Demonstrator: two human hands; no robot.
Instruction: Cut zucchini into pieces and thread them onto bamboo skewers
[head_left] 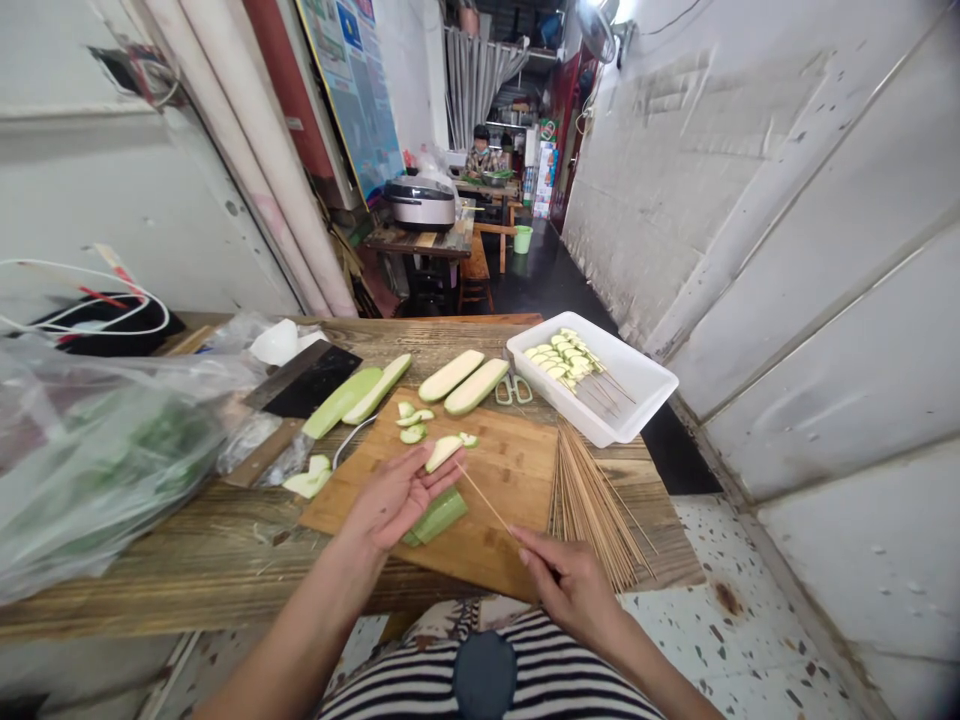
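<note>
My left hand (397,495), palm up, holds a pale half-moon zucchini slice (443,452) on its fingers. Pinched in my right hand (566,575) is a thin bamboo skewer (486,502), its tip reaching the slice; whether it has pierced it I cannot tell. Both hands are over the wooden cutting board (517,455). Several cut zucchini pieces (412,433) lie on the board beyond my left hand. A green zucchini piece (439,517), skin up, is partly hidden beneath that hand. To the right, a fan of loose skewers (596,510) overlaps the board's edge.
A white tray (637,385) with skewered slices (566,358) stands at the back right. Halved zucchini (452,375), green scissors (514,389) and a cleaver (311,385) lie behind and left. A plastic bag of greens (142,450) covers the left side. A person (480,150) sits far back.
</note>
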